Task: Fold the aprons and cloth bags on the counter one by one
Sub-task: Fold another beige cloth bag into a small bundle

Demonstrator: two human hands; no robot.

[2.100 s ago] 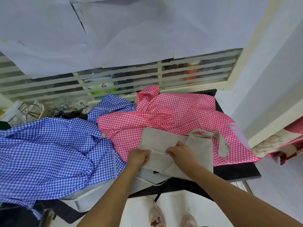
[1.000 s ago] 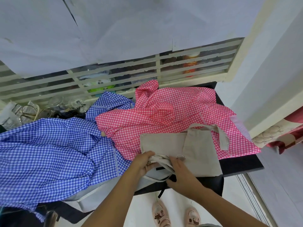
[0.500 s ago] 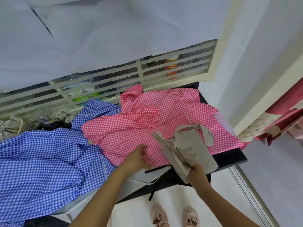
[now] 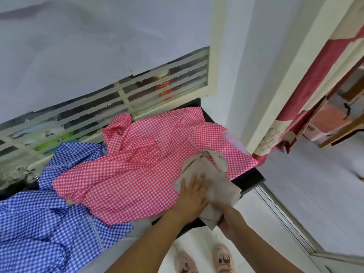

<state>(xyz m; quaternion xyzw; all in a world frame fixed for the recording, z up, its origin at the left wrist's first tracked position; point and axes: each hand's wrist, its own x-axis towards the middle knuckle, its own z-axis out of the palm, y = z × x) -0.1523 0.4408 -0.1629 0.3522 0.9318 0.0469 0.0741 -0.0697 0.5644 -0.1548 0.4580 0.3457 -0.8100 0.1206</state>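
A beige cloth bag (image 4: pixel 220 184) lies folded at the right end of the black counter (image 4: pixel 250 180), partly on top of a pink checked apron (image 4: pixel 137 170). My left hand (image 4: pixel 194 194) presses flat on the bag with straight fingers. My right hand (image 4: pixel 224 215) grips the bag's near corner, which hangs over the counter edge. The bag's handles (image 4: pixel 214 158) stick out at its far end. A blue checked apron (image 4: pixel 49 219) lies crumpled to the left, partly under the pink one.
A slatted window grille (image 4: pixel 118 107) runs behind the counter, with paper sheets (image 4: pixel 88 52) covering the upper part. A white wall and door frame (image 4: pixel 275 95) stand to the right, with a red curtain (image 4: pixel 307 91) beyond. My feet (image 4: pixel 204 261) are on the white floor.
The bag was carried from the middle front of the counter to its right end. My left hand let go of it, then came down flat on top. The camera turned right.
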